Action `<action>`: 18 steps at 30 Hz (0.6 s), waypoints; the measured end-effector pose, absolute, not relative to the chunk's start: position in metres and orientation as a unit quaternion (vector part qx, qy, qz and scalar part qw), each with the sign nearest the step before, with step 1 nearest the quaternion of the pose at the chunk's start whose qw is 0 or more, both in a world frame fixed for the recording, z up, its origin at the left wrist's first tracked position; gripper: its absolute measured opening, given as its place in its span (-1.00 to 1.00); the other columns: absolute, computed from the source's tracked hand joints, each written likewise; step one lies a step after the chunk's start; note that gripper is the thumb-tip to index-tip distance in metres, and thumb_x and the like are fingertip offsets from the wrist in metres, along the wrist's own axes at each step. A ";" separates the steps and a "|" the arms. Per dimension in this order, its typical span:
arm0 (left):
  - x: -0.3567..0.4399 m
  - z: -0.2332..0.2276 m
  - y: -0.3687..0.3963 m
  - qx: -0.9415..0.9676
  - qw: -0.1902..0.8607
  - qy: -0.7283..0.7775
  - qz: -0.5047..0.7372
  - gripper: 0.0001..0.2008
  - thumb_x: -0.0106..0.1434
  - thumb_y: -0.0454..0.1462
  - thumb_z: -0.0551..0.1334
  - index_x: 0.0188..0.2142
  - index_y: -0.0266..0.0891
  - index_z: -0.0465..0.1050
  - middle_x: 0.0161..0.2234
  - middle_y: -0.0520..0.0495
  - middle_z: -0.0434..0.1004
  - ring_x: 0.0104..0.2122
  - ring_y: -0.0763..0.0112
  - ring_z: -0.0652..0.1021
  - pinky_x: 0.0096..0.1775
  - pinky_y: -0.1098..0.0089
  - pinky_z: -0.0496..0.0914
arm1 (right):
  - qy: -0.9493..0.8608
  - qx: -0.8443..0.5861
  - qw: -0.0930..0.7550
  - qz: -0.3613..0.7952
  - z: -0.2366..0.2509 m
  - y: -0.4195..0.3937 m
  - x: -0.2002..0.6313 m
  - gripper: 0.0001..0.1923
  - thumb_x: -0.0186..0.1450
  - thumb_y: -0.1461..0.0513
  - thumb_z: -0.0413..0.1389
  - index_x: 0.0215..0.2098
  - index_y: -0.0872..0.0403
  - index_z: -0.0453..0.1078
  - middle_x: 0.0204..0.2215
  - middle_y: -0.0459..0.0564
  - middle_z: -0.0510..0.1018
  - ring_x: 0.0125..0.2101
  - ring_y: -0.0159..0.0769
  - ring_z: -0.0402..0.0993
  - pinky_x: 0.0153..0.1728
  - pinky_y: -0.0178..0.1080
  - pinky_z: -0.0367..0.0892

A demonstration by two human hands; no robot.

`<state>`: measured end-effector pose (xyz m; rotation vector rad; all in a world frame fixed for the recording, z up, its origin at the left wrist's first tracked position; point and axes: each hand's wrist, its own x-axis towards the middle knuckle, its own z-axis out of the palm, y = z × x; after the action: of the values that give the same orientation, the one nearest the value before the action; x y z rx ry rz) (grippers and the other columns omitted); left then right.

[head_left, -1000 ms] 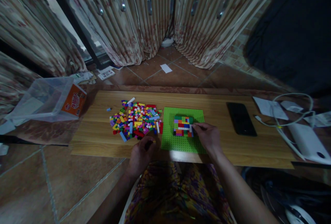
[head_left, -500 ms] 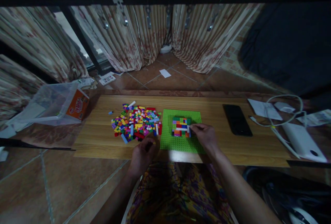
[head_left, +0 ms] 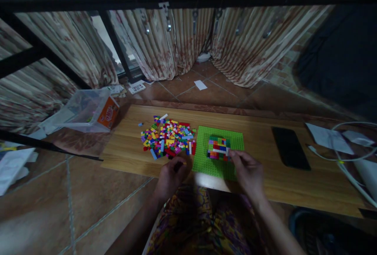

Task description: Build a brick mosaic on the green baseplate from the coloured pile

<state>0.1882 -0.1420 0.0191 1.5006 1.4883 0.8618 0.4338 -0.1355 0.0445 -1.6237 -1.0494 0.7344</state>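
Observation:
A block of multicoloured toy bricks [head_left: 218, 144] is built up on the green baseplate [head_left: 203, 164]. At its right side my right hand [head_left: 249, 170] pinches a white brick [head_left: 227, 152], touching the block. Whether that brick is pressed down is hard to see. My left hand [head_left: 171, 174] is closed over the table's front part, left of the baseplate. Thumb and forefinger hold what looks like a small yellow brick [head_left: 185, 163], mostly hidden. Just beyond that hand spreads a pile of loose bricks [head_left: 169, 137] in many colours.
On the wooden table [head_left: 123, 145], a black phone [head_left: 290, 147] lies right of the baseplate. Further right are a white cable [head_left: 349, 172] and a white adapter [head_left: 357, 138]. A clear plastic bin [head_left: 88, 109] with an orange label stands beyond the table's left end.
My view has turned left and tilted, so everything sits further right in the picture. Both hands keep nearly the same place, the right one still at the white brick.

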 end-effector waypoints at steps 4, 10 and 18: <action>0.180 0.023 -0.144 0.596 0.360 0.622 0.358 -0.85 0.24 -0.23 0.18 -0.24 -0.22 0.46 -0.34 -0.01 0.55 -0.35 0.41 0.53 -0.27 0.44 0.40 | -0.592 -0.598 0.440 0.314 0.052 -0.143 0.401 -0.75 0.32 0.06 0.10 -0.25 0.01 0.54 -0.25 -0.02 0.63 -0.22 -0.24 0.53 -0.15 -0.20 0.37; 0.168 0.024 -0.138 0.592 0.301 0.659 0.353 -0.86 0.23 -0.26 0.18 -0.26 -0.21 0.49 -0.31 -0.04 0.59 -0.31 0.37 0.57 -0.23 0.40 0.42 | -0.722 -0.568 0.327 0.222 0.044 -0.127 0.363 -0.77 0.38 0.25 -0.01 -0.23 0.04 0.51 -0.29 0.00 0.58 -0.25 -0.26 0.51 -0.19 -0.25 0.34; 0.168 0.019 -0.136 0.559 0.319 0.672 0.365 -0.79 0.23 -0.24 0.20 -0.14 -0.21 0.47 -0.32 -0.04 0.60 -0.33 0.37 0.58 -0.27 0.41 0.43 | -0.735 -0.657 0.134 0.100 0.051 -0.073 0.346 -0.71 0.38 0.36 -0.06 -0.20 0.13 0.51 -0.30 0.09 0.57 -0.29 -0.25 0.47 -0.25 -0.28 0.27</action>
<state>0.1682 -0.1359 0.0189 1.4710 1.7681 0.9591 0.3456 -0.0731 0.0506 -1.9044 -2.1300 0.2912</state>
